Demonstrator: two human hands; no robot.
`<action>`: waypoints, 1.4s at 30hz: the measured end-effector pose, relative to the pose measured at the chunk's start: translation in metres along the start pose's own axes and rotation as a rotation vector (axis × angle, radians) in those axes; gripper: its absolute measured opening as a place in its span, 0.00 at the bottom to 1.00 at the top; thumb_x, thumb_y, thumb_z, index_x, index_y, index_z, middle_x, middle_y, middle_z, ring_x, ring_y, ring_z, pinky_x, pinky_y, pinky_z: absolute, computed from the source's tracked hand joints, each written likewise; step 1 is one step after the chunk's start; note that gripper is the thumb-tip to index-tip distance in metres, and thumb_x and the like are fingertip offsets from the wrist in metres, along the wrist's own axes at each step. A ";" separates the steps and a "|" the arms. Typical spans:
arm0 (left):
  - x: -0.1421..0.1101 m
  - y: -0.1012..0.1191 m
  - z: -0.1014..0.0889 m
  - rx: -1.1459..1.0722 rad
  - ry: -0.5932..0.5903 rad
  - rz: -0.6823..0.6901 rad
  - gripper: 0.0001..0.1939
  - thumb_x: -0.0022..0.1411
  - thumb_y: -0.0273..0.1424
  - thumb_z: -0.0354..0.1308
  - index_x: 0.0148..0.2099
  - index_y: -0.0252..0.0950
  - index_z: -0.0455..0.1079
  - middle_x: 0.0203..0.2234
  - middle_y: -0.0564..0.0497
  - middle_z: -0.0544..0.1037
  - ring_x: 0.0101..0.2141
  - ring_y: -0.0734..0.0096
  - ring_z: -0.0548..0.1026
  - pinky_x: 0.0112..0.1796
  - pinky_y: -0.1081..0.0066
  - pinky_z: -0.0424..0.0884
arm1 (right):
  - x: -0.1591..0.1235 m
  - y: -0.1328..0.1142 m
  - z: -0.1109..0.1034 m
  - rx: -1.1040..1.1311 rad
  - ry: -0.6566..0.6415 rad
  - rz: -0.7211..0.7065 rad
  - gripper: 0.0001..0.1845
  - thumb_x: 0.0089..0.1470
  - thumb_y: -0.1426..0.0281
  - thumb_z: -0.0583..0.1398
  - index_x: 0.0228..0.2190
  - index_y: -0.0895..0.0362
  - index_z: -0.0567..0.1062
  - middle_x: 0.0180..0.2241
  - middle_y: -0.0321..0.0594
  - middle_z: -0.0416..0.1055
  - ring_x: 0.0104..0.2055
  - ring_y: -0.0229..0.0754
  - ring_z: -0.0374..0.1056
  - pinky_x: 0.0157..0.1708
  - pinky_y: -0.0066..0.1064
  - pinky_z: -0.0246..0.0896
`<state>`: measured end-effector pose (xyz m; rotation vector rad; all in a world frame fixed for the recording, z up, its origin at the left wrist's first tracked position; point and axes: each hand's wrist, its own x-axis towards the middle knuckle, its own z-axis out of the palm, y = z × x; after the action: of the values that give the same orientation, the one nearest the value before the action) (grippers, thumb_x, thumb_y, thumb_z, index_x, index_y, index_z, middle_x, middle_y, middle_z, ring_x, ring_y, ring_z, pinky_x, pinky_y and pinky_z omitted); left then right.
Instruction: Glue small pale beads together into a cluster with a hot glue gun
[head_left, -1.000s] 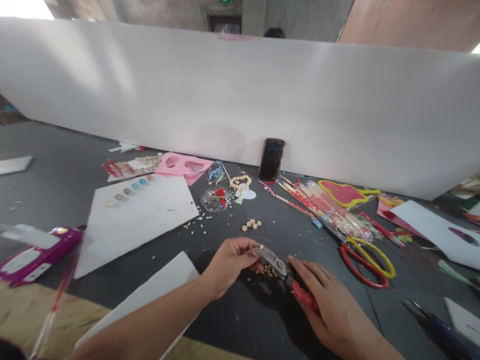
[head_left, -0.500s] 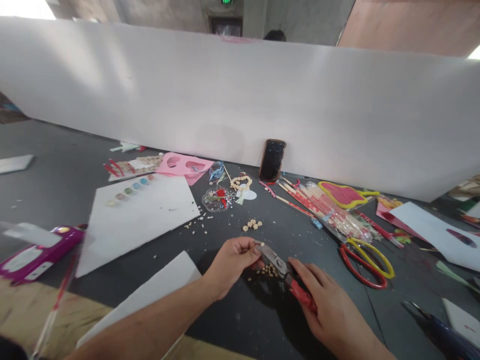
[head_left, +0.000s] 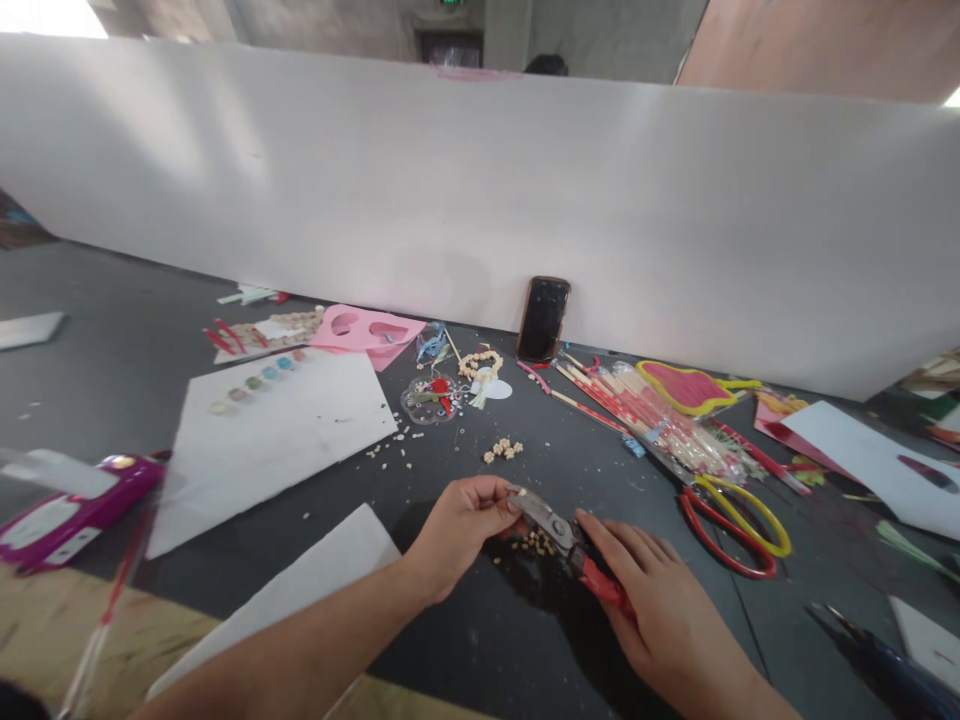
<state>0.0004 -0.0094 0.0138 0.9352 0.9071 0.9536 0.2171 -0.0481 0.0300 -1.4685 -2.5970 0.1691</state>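
My right hand (head_left: 652, 595) is wrapped round the red handles of a pair of cutting pliers (head_left: 553, 522). Their metal jaws point up and left, reaching the fingertips of my left hand (head_left: 465, 525). Those fingertips pinch a small pale piece (head_left: 523, 492), mostly hidden, right at the jaws. Below the pliers, small cut tan pieces (head_left: 538, 543) are scattered on the dark table. Just beyond my left hand sits a little cluster of tan flower-shaped pieces (head_left: 503, 450).
A phone (head_left: 544, 318) leans against the white board (head_left: 330, 190). Scissors (head_left: 739, 525) and bagged sticks (head_left: 660, 430) lie to the right. On the left are a white sheet (head_left: 277, 440), pink cut-out foam (head_left: 367, 330), a purple glue gun (head_left: 75, 510) and a foam slab (head_left: 300, 590).
Both hands and the pliers hold nearly the same place. The view has shifted very slightly; nothing has been picked up or let go.
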 end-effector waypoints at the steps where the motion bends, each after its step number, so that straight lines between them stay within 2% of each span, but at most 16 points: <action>1: 0.000 0.000 0.000 0.003 -0.002 -0.003 0.08 0.52 0.33 0.59 0.29 0.31 0.71 0.19 0.52 0.73 0.23 0.76 0.67 0.27 0.76 0.58 | 0.000 0.000 0.000 0.003 -0.001 -0.004 0.33 0.47 0.78 0.51 0.56 0.56 0.55 0.48 0.48 0.65 0.46 0.48 0.62 0.43 0.43 0.59; 12: 0.002 -0.003 -0.002 0.044 -0.028 -0.013 0.09 0.54 0.32 0.55 0.28 0.31 0.70 0.17 0.52 0.72 0.21 0.78 0.64 0.26 0.76 0.57 | -0.002 0.004 0.000 -0.002 -0.025 -0.005 0.34 0.46 0.77 0.52 0.56 0.54 0.55 0.50 0.46 0.64 0.48 0.49 0.61 0.45 0.44 0.58; 19: 0.003 -0.003 -0.003 0.086 -0.014 -0.003 0.09 0.53 0.33 0.56 0.29 0.31 0.70 0.18 0.52 0.72 0.22 0.77 0.65 0.27 0.76 0.58 | -0.001 0.003 0.000 0.013 -0.013 -0.009 0.34 0.45 0.78 0.51 0.56 0.57 0.55 0.49 0.47 0.64 0.47 0.48 0.61 0.47 0.43 0.59; 23: 0.002 -0.002 -0.002 0.092 0.003 -0.009 0.09 0.52 0.34 0.57 0.27 0.32 0.69 0.18 0.53 0.72 0.22 0.77 0.65 0.27 0.76 0.58 | -0.002 0.003 0.000 -0.016 -0.017 -0.004 0.35 0.45 0.78 0.51 0.56 0.56 0.54 0.50 0.47 0.63 0.48 0.49 0.60 0.46 0.45 0.59; 33: 0.003 -0.002 -0.002 0.091 0.010 -0.010 0.11 0.51 0.36 0.59 0.28 0.32 0.69 0.18 0.53 0.72 0.22 0.77 0.66 0.26 0.76 0.58 | -0.001 0.005 0.000 0.036 0.000 -0.032 0.35 0.45 0.79 0.52 0.56 0.55 0.55 0.51 0.47 0.63 0.50 0.47 0.60 0.47 0.42 0.59; 42: 0.000 0.001 -0.001 0.076 -0.004 -0.011 0.12 0.53 0.37 0.58 0.28 0.31 0.70 0.18 0.52 0.73 0.22 0.77 0.67 0.27 0.77 0.60 | -0.003 -0.002 -0.002 0.119 0.002 0.027 0.32 0.47 0.76 0.53 0.55 0.54 0.56 0.45 0.46 0.66 0.44 0.45 0.65 0.44 0.36 0.63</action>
<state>-0.0010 -0.0089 0.0148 0.9952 0.9495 0.9127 0.2171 -0.0516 0.0324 -1.4617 -2.5190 0.3198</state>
